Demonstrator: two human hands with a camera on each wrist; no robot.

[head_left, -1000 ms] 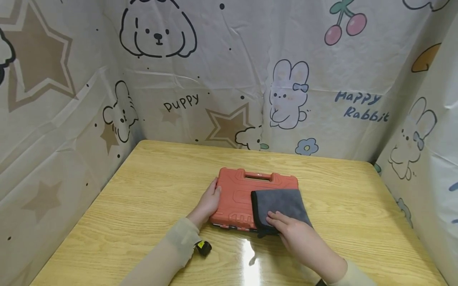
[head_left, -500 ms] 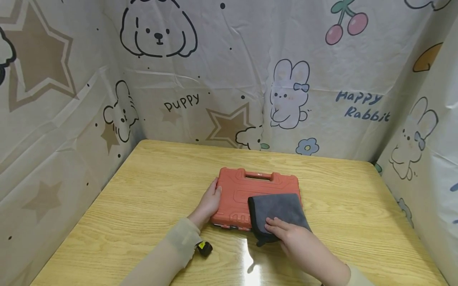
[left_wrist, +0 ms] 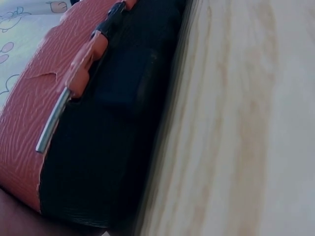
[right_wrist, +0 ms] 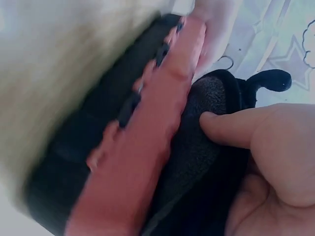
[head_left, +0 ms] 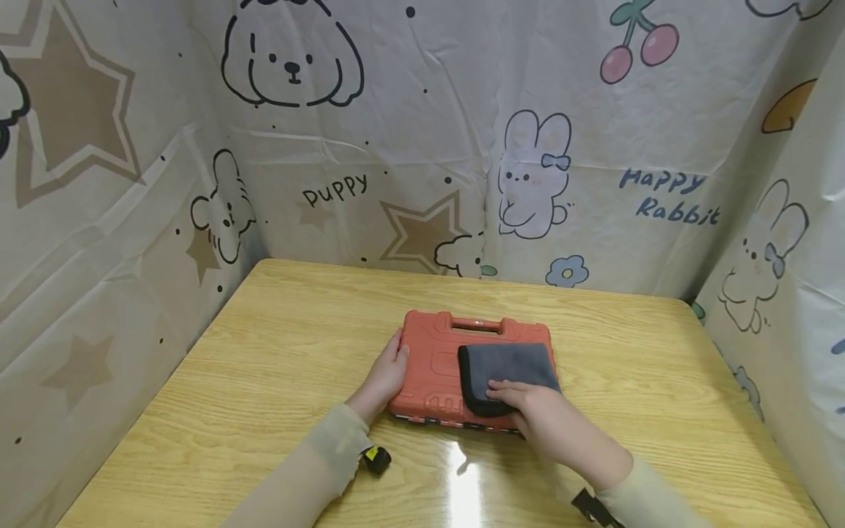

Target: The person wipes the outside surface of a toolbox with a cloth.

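A red plastic tool case [head_left: 425,367] with a carry handle on its far side lies flat on the table. My left hand [head_left: 385,374] grips its left side, the thumb near the top edge. On the right part of the lid lies a folded grey cloth [head_left: 508,364] with a black border. My right hand [head_left: 554,425] holds this cloth against the lid. In the right wrist view the thumb [right_wrist: 231,129] pinches the cloth's fleecy underside, and a small black loop sticks out. The left wrist view shows the case's dark lower half [left_wrist: 93,162] and a metal hinge pin [left_wrist: 53,120].
The wood-grain table [head_left: 284,330] extends around the case on all sides. A patterned curtain [head_left: 396,132] hangs behind the table and along both sides. Small black devices [head_left: 376,460] sit at both wrists.
The cloth first slid toward me, over the case's front edge, then back up onto the lid with my right hand. My left hand and the case have stayed in place.
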